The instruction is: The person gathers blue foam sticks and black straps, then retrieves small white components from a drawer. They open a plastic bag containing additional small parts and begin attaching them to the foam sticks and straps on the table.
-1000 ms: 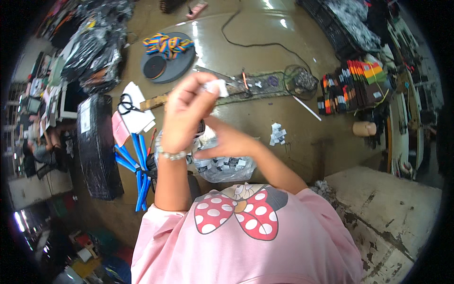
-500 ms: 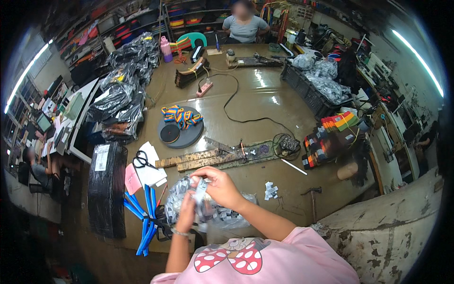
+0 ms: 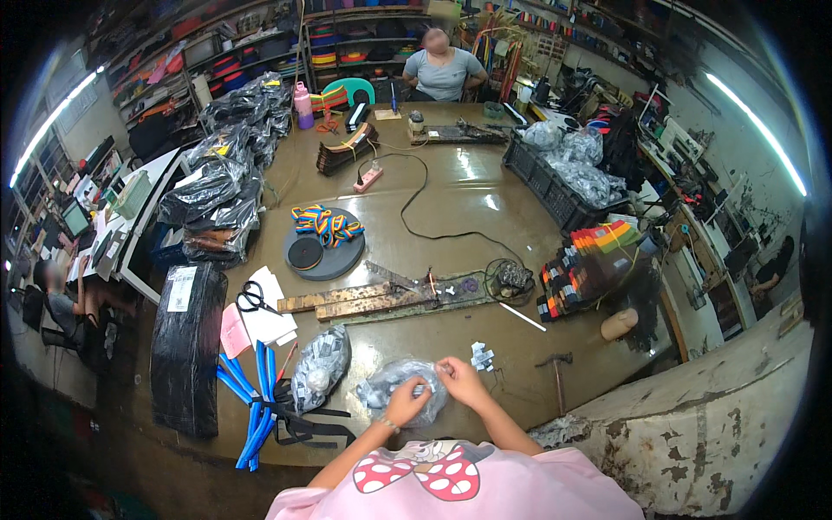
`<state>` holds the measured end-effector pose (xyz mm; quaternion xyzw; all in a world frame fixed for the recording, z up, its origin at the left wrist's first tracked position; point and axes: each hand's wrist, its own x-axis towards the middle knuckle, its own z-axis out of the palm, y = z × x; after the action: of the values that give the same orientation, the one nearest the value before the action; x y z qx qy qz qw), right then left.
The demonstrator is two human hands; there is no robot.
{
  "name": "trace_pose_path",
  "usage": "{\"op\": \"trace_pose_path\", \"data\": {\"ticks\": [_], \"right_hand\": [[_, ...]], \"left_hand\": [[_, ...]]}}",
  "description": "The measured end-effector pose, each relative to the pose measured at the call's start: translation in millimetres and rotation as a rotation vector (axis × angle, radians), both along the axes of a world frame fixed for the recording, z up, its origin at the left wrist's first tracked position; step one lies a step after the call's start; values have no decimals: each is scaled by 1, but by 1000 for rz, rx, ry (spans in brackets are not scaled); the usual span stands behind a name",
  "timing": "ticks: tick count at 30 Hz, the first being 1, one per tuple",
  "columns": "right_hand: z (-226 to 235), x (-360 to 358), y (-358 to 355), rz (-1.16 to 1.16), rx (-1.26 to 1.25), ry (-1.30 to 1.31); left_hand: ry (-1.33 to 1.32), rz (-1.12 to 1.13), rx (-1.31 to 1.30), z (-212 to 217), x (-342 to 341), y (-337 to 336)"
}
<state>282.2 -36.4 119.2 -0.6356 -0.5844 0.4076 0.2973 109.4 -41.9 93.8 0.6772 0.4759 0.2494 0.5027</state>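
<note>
A clear plastic bag (image 3: 377, 387) with small grey and white pieces inside lies on the table in front of me. My right hand (image 3: 461, 383) pinches the upper right edge of its film. Over the bag's middle, my left hand (image 3: 404, 403) has its fingers drawn together on the crumpled plastic; the fingertips are partly hidden. To the left sits a second clear bag (image 3: 321, 368), filled with small dark and white labels. A small pile of white labels (image 3: 482, 356) rests just beyond my right hand.
Blue tubes with black straps (image 3: 257, 416) lie left, beside a black wrapped package (image 3: 188, 364). Black scissors (image 3: 251, 297) rest on paper. Wooden strips (image 3: 355, 303) span the middle. A hammer (image 3: 557, 373) lies right. Across the table is a person (image 3: 444, 74).
Both hands have moved right and down from the labels bag to the other plastic bag. The small white label held before no longer shows in them. The whole view has shifted slightly.
</note>
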Motion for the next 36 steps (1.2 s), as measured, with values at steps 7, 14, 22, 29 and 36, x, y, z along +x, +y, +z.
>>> {"op": "trace_pose_path", "data": {"ticks": [7,14,22,29,36], "right_hand": [[81,-17,-10,-9,-311,961],[93,1,-3,-163,-246,913],[105,-10,4,-66,-210,890],[116,-3,6,-175,-137,671],[119,-28,0,-29,-8,695]], "left_hand": [[496,-538,179,-100,32,32],[-84,-237,238,23,-34,-6],[-14,225,0,5,-84,-16],[74,436,408,55,-73,-22],[336,-209,508,40,8,16]]}}
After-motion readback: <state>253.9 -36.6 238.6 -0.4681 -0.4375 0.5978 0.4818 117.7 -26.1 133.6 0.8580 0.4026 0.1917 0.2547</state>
